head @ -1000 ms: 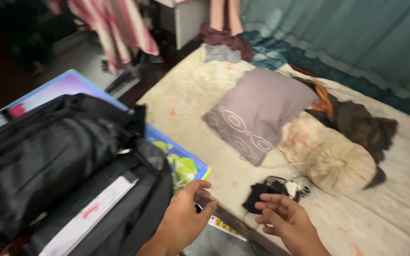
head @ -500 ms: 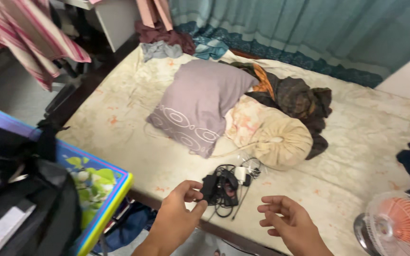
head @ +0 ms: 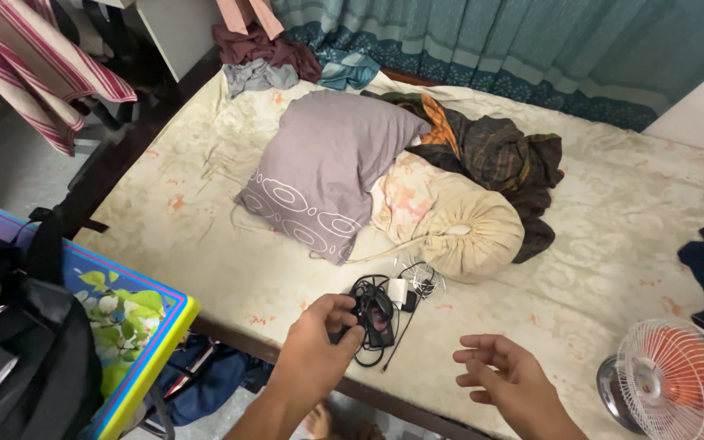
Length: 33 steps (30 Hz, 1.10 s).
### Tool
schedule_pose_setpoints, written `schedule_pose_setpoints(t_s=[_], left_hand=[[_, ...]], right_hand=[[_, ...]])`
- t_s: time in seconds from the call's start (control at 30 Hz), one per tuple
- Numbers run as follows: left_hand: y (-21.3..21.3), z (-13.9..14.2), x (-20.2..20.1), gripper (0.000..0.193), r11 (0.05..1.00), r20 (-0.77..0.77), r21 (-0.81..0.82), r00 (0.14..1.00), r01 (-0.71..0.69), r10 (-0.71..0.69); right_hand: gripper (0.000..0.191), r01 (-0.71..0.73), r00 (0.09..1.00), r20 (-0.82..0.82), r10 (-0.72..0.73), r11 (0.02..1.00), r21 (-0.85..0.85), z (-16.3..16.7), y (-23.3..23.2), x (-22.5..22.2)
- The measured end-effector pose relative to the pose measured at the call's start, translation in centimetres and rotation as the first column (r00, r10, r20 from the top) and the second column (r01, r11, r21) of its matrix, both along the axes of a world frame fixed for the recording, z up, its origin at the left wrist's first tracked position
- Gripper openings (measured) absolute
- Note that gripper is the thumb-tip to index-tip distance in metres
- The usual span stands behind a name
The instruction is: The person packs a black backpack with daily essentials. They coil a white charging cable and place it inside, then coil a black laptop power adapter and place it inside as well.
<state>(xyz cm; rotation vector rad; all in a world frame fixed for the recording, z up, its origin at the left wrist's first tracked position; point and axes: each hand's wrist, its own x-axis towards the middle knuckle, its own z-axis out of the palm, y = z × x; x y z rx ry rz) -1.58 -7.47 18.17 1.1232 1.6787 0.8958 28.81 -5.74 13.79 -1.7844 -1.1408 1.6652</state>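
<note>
A: Cream patterned mattress (head: 205,236) is filling the room, teal curtain (head: 531,49) hanging at the far side. What are the hands doing?

B: Left hand (head: 315,346) is pinching its fingers on a tangled black cable bundle (head: 372,318) lying at the mattress's near edge, near a round beige bolster (head: 470,236). Right hand (head: 507,379) is hovering just right of it, fingers apart and holding nothing.

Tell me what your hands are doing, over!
Left hand on the black cable bundle at the mattress edge. Right hand open, empty, hovering beside. Nothing blocking; white charger just behind.
</note>
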Motion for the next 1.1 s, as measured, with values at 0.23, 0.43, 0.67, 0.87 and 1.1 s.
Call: schedule_pose_setpoints(t_s=[0.23,0.43,0.67,0.87,1.1], left_hand=[[1.6,-0.5,-1.7,0.039,0.999,-0.029,-0.044,0.999,0.021,-0.022],[3.2,-2.0,-3.9,0.039,0.999,-0.068,0.025,0.997,0.046,-0.044],[3.8,-5.8,-4.4,0.039,0.999,-0.079,0.043,0.997,0.028,-0.025],[3.9,-12.4,-2.6,0.04,1.0,-0.099,-0.025,0.995,-0.019,0.017],[6.3,-24.0,0.0,0.04,0.996,-0.034,0.057,0.997,-0.068,0.07]], right_hand=[[0.034,0.013,1.0,0.009,-0.013,1.0,0.003,-0.5,0.9,-2.6],[0.034,0.019,0.999,0.026,-0.019,1.0,-0.015,-0.4,1.7,-5.3],[0.035,-0.004,1.0,-0.019,0.005,1.0,0.027,-3.3,2.7,-6.3],[0.036,-0.034,0.999,-0.031,0.036,0.999,0.038,-9.5,3.8,-5.6],[0.034,-0.107,0.994,0.016,0.106,0.991,0.081,-19.6,6.9,-5.5]])
